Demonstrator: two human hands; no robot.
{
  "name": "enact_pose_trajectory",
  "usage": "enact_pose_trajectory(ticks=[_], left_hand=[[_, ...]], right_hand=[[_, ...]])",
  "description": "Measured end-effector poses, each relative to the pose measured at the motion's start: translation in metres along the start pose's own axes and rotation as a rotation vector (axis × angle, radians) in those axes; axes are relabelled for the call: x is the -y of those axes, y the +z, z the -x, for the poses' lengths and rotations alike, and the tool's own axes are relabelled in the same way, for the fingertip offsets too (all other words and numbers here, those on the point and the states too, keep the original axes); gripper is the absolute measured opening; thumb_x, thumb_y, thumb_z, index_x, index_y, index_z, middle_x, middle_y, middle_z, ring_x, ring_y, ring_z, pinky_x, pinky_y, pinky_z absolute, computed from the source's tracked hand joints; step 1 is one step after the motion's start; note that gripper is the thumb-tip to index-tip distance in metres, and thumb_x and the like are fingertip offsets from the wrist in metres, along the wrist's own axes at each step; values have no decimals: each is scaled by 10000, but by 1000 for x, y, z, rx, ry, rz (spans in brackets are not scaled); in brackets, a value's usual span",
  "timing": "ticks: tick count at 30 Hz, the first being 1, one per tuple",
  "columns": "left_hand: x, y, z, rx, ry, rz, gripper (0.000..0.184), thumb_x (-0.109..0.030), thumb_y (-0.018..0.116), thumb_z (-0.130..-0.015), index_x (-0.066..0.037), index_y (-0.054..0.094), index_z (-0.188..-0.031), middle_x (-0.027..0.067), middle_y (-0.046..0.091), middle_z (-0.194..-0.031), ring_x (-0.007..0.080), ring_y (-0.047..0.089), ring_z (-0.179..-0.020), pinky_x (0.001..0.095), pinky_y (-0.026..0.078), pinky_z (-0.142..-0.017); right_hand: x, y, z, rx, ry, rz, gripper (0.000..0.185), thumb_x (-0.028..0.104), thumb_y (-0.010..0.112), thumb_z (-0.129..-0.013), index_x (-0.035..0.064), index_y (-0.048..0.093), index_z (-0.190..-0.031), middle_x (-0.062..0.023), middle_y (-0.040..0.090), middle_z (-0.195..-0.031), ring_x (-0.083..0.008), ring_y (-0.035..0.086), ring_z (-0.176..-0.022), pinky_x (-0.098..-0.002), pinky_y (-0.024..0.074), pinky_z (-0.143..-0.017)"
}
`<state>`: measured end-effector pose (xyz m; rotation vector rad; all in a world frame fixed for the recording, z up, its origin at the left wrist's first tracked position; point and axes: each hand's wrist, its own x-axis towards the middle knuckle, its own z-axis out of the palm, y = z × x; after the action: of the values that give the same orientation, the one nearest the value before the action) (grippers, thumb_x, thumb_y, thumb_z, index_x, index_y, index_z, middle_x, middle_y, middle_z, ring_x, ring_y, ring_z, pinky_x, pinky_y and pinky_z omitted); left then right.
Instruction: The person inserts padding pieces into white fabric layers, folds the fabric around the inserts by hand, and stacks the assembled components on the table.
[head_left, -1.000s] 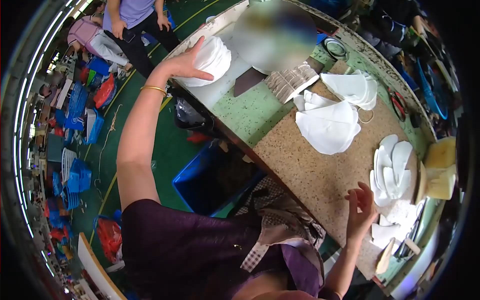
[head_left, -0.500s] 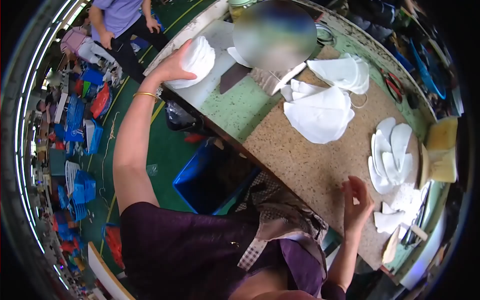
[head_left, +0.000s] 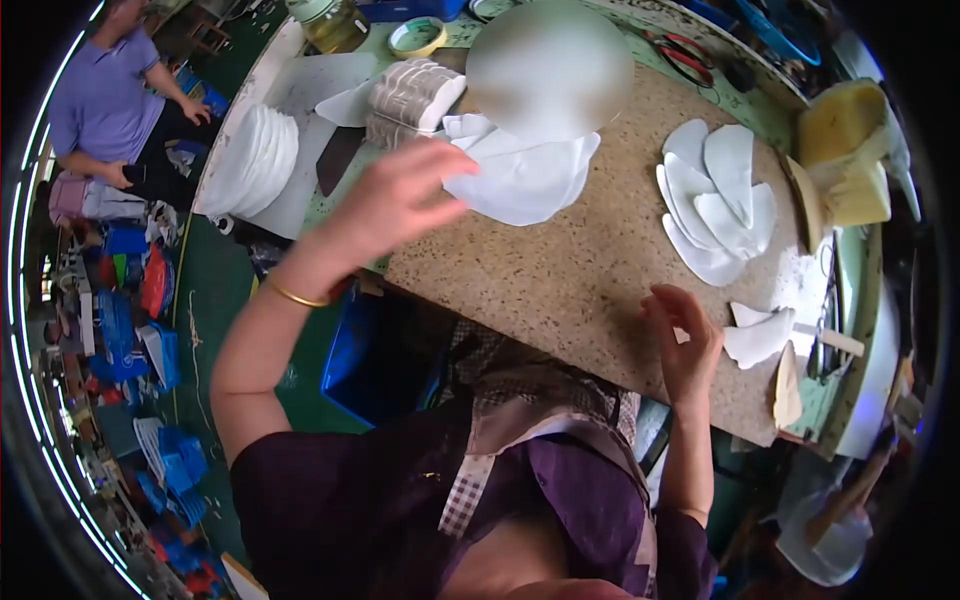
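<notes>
My left hand (head_left: 405, 195) hangs over the near side of the work board, a bit blurred, its fingers apart and empty. Its fingertips are nearest to a fanned pile of white curved pieces (head_left: 530, 185); touching cannot be made out. My right hand (head_left: 688, 340) is above the board's near right part, fingers loosely curled with a gap to the thumb, nothing visible in it. Beyond it lie white petal-shaped pieces (head_left: 715, 205) in a loose fan. On the left, a thick stack of white pieces (head_left: 255, 165) stands on a pale sheet (head_left: 325, 80).
A bundle of striped, tied pieces (head_left: 410, 100), a tape roll (head_left: 417, 38) and a jar (head_left: 330, 25) sit at the back. Red-handled scissors (head_left: 685, 58) lie behind a yellow foam block (head_left: 845, 150). A blue bin (head_left: 350, 370) is below the edge. Another person (head_left: 110, 100) stands left.
My left hand has let go of the white stack, which now stands at the table's left, and has moved right toward the fanned pieces. The head view has shifted; my right hand remains loosely curled.
</notes>
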<state>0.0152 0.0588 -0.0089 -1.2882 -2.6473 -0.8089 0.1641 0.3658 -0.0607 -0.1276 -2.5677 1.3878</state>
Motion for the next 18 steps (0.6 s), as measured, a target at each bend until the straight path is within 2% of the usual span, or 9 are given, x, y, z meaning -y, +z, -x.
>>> enact_pose_trajectory(ticks=[1, 4, 6, 8, 10, 13, 14, 17, 18], left_hand=[[-8, 28, -5, -42, 137, -122, 264, -73, 697, -734, -15, 605, -974, 81, 596, -971, 250, 587, -901, 339, 488, -811], [-6, 68, -9, -15, 125, -261, 242, -40, 691, -710, -15, 586, -927, 75, 586, -951, 254, 580, -885, 357, 494, -774], [-6, 72, -12, -128, 95, -222, 134, -13, 633, -726, -48, 550, -825, 61, 579, -870, 236, 586, -852, 342, 500, -713], [1, 69, -14, -119, -123, -1, 87, -16, 627, -775, -21, 601, -858, 84, 624, -791, 234, 620, -761, 308, 493, -686], [21, 64, -11, -11, -452, 322, 138, -61, 612, -866, 26, 640, -969, 45, 676, -866, 74, 598, -797, 239, 480, -726], [26, 55, -13, 69, -567, 566, 171, -76, 594, -895, 51, 643, -998, 18, 647, -888, 64, 578, -794, 208, 467, -733], [27, 52, -13, 96, -603, 604, 174, -78, 593, -896, 48, 645, -1004, 21, 647, -906, 64, 576, -794, 208, 467, -733], [50, 47, -13, -152, -780, 1144, 171, -67, 585, -898, 37, 644, -1020, 37, 650, -953, 61, 571, -807, 209, 465, -721], [51, 46, -13, -291, -706, 978, 173, -72, 581, -902, 37, 642, -1020, 37, 651, -964, 65, 576, -819, 218, 470, -725]], right_hand=[[0, -1, 2, 9, -15, 2, 129, -3, 647, -811, -6, 645, -940, -98, 680, -798, -157, 673, -728, -264, 527, -647], [-6, -19, 10, -25, -45, 69, 120, -10, 645, -813, -9, 646, -933, -95, 676, -797, -151, 673, -727, -257, 525, -630], [-10, -43, 16, -127, 6, 128, 111, -9, 641, -817, -6, 647, -928, -93, 678, -805, -150, 672, -727, -255, 523, -628], [-22, -69, 22, -239, 22, 224, 113, 9, 631, -833, 10, 658, -943, -79, 683, -817, -151, 674, -748, -257, 531, -635], [-32, -90, 25, -320, 78, 273, 127, 16, 633, -833, 12, 659, -957, -88, 680, -827, -162, 670, -762, -264, 539, -639], [-52, -114, 22, -426, 83, 546, 169, 77, 661, -825, 21, 654, -985, -101, 667, -904, -214, 654, -755, -285, 539, -642], [-53, -120, 19, -376, 179, 675, 327, 148, 707, -791, 41, 617, -1086, -113, 634, -1042, -255, 630, -844, -333, 523, -733], [-66, -133, 16, -254, 132, 869, 507, 217, 750, -740, 48, 556, -1178, -116, 566, -1180, -290, 569, -992, -374, 474, -842], [-62, -134, 15, -261, 119, 904, 530, 228, 757, -732, 46, 549, -1185, -115, 556, -1195, -294, 555, -1017, -380, 467, -856]])
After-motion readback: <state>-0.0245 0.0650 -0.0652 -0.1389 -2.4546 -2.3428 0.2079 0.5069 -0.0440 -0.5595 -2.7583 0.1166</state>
